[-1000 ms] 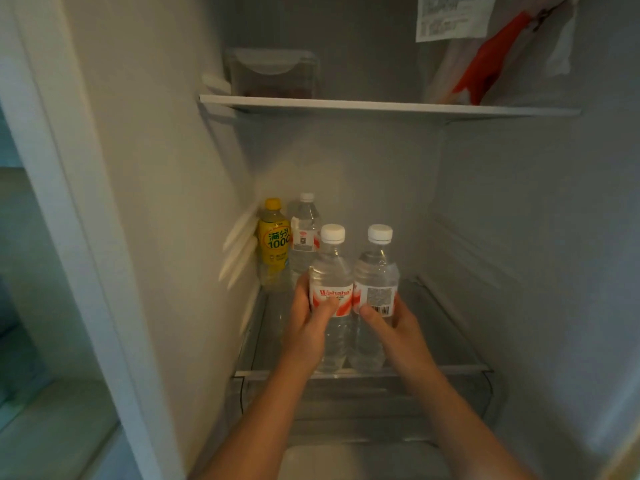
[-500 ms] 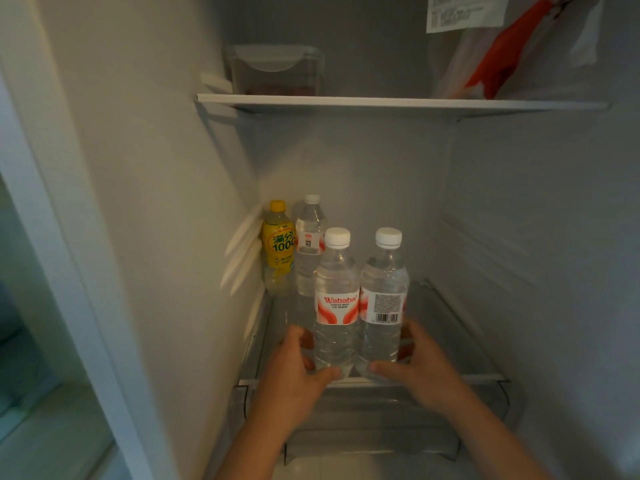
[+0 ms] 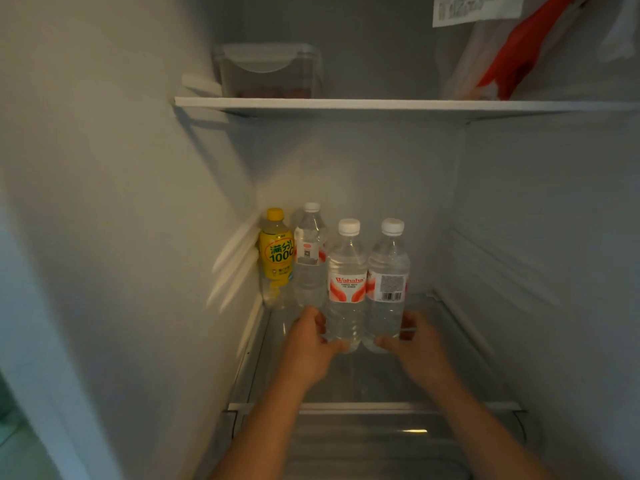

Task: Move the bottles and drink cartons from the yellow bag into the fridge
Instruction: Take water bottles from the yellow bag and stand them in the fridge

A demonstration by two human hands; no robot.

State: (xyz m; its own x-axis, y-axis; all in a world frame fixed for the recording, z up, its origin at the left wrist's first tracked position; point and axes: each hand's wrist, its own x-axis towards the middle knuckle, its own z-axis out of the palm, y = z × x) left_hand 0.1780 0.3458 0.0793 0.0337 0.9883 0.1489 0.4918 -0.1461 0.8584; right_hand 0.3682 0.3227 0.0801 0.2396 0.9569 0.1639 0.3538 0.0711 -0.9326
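Inside the fridge [image 3: 138, 202], 4 bottles stand upright on the lower glass shelf [image 3: 374, 382]. The left hand [image 3: 306, 346] curls round the base of the Wahaha water bottle [image 3: 347, 282], with the thumb across the front and the fingers behind it. The right hand [image 3: 417, 348] grips the base of the barcode water bottle [image 3: 389, 278] in the same way, thumb in front and fingers wrapped round the far side. These 2 bottles stand side by side and touching, near the middle of the shelf, each with a white cap. The hands hide whether their bases sit fully on the glass. Behind them, in the shelf's back left corner, the yellow bottle [image 3: 276, 258] stands against the fridge's left wall. The rear water bottle [image 3: 309, 258] stands just beside it on its right and partly behind the Wahaha water bottle. Both forearms reach in over the shelf's front edge, above a clear drawer [image 3: 381, 445]. Higher up, a white shelf [image 3: 381, 104] carries a clear lidded container [image 3: 268, 71] near its left end and a plastic bag [image 3: 512, 53] with something red inside near its right end. A printed paper slip [image 3: 478, 8] shows at the top of the view, just left of the bag.
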